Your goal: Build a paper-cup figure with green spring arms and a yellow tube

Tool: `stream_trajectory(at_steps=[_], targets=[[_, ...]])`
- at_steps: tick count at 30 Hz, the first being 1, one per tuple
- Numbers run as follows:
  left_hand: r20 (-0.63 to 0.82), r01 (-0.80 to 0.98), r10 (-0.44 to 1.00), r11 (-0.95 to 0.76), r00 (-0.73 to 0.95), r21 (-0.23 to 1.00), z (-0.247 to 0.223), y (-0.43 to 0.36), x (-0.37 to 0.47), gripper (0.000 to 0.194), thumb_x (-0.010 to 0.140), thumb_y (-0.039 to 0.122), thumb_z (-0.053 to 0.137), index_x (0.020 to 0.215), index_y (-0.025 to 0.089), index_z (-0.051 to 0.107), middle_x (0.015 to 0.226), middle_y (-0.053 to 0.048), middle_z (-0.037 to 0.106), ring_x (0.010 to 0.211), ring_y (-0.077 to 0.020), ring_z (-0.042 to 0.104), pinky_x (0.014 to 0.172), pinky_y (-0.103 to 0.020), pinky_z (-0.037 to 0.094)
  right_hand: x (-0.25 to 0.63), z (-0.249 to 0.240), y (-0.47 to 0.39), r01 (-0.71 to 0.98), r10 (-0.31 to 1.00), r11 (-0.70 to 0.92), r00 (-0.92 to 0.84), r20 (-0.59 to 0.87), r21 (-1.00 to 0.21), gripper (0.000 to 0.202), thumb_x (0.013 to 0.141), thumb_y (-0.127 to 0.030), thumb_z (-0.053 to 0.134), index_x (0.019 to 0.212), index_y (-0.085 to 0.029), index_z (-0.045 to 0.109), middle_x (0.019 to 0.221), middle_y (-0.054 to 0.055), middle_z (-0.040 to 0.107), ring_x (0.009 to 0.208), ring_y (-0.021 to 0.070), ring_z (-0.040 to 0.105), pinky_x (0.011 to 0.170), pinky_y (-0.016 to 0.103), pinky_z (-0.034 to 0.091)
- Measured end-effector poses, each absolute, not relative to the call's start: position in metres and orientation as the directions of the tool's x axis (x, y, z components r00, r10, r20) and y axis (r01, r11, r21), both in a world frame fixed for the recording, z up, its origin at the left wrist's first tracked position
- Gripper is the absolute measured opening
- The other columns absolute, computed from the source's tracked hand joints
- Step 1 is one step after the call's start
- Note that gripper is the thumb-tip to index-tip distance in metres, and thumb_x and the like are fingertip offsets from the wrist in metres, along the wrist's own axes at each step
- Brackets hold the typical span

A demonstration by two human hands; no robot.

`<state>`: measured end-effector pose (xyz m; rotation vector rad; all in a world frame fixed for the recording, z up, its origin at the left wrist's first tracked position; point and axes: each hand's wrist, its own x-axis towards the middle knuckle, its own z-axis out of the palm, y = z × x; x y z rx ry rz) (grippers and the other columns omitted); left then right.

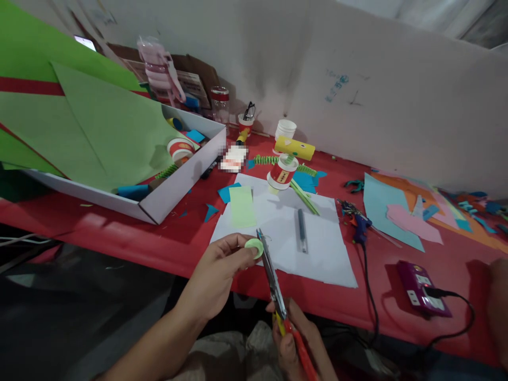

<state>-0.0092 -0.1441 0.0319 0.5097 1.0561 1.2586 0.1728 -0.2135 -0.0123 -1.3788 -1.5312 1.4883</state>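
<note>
Between the thumb and fingers of my left hand is a small round piece of light green paper. My right hand grips a pair of scissors with red and yellow handles. Their blades point up and away from me, right beside the edge of the green circle. Beyond my hands lies a white paper sheet. On it are a light green paper rectangle and a dark pen. A red and white paper cup with green folded paper strips stands at the sheet's far edge.
A white box with green card and paper parts stands left. A yellow tube lies behind the cup. To the right are a blue glue gun, coloured paper and a purple power socket with cables. Someone's arm shows at the right edge.
</note>
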Motion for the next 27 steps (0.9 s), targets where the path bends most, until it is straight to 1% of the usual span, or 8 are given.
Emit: stream_trajectory(at_steps=[4, 9, 13, 18, 23, 27], targets=[[-0.352, -0.511, 0.935, 0.289, -0.030, 0.809, 0.033, -0.143, -0.012, 0.020, 0.067, 0.026, 0.078, 0.060, 0.017, 0.061, 0.069, -0.001, 0.063, 0.065, -0.0115, 0.052, 0.066, -0.024, 0.044, 0.175, -0.011, -0.214, 0.268, 0.925, -0.156, -0.297, -0.236, -0.951, 0.067, 0.081, -0.080, 0.042, 0.105, -0.020, 0.060, 0.063, -0.005, 0.038, 0.055, 0.0106, 0.031, 0.049, 0.024, 0.027], [-0.360, -0.527, 0.932, 0.286, -0.042, 0.801, 0.035, -0.143, -0.014, 0.019, 0.066, 0.026, 0.079, 0.061, 0.017, 0.063, 0.073, -0.002, 0.066, 0.070, -0.0129, 0.057, 0.071, -0.025, 0.047, 0.178, -0.013, -0.216, 0.293, 0.933, -0.136, -0.284, -0.221, -0.947, 0.069, 0.082, -0.081, 0.040, 0.107, -0.020, 0.062, 0.066, -0.003, 0.044, 0.055, 0.0108, 0.035, 0.050, 0.023, 0.032], [-0.357, -0.527, 0.933, 0.277, -0.054, 0.803, 0.035, -0.144, -0.014, 0.019, 0.066, 0.025, 0.078, 0.060, 0.017, 0.063, 0.074, -0.002, 0.067, 0.070, -0.0132, 0.058, 0.072, -0.026, 0.048, 0.177, -0.007, -0.216, 0.290, 0.935, -0.139, -0.275, -0.222, -0.947, 0.066, 0.080, -0.079, 0.047, 0.107, -0.022, 0.064, 0.064, -0.002, 0.046, 0.054, 0.0115, 0.036, 0.051, 0.024, 0.036], [-0.352, -0.547, 0.934, 0.262, -0.064, 0.795, 0.035, -0.143, -0.016, 0.019, 0.065, 0.025, 0.079, 0.060, 0.017, 0.063, 0.074, -0.001, 0.067, 0.071, -0.0134, 0.060, 0.072, -0.026, 0.049, 0.176, -0.003, -0.215, 0.289, 0.933, -0.141, -0.283, -0.225, -0.947, 0.066, 0.078, -0.080, 0.049, 0.104, -0.021, 0.065, 0.062, -0.003, 0.042, 0.054, 0.0110, 0.031, 0.048, 0.023, 0.032], [-0.346, -0.528, 0.936, 0.262, -0.066, 0.808, 0.032, -0.142, -0.018, 0.018, 0.068, 0.024, 0.078, 0.062, 0.017, 0.063, 0.074, -0.001, 0.066, 0.072, -0.0128, 0.060, 0.069, -0.023, 0.048, 0.177, -0.005, -0.214, 0.321, 0.917, -0.163, -0.300, -0.263, -0.933, 0.067, 0.079, -0.081, 0.046, 0.103, -0.020, 0.063, 0.060, -0.006, 0.035, 0.053, 0.0097, 0.026, 0.048, 0.024, 0.022], [-0.350, -0.510, 0.935, 0.271, -0.063, 0.816, 0.032, -0.142, -0.020, 0.019, 0.069, 0.025, 0.077, 0.062, 0.016, 0.062, 0.073, -0.001, 0.065, 0.073, -0.0131, 0.060, 0.067, -0.022, 0.047, 0.177, -0.006, -0.214, 0.336, 0.926, -0.133, -0.294, -0.238, -0.933, 0.067, 0.078, -0.082, 0.045, 0.100, -0.021, 0.063, 0.060, -0.005, 0.038, 0.053, 0.0102, 0.028, 0.049, 0.025, 0.022]])
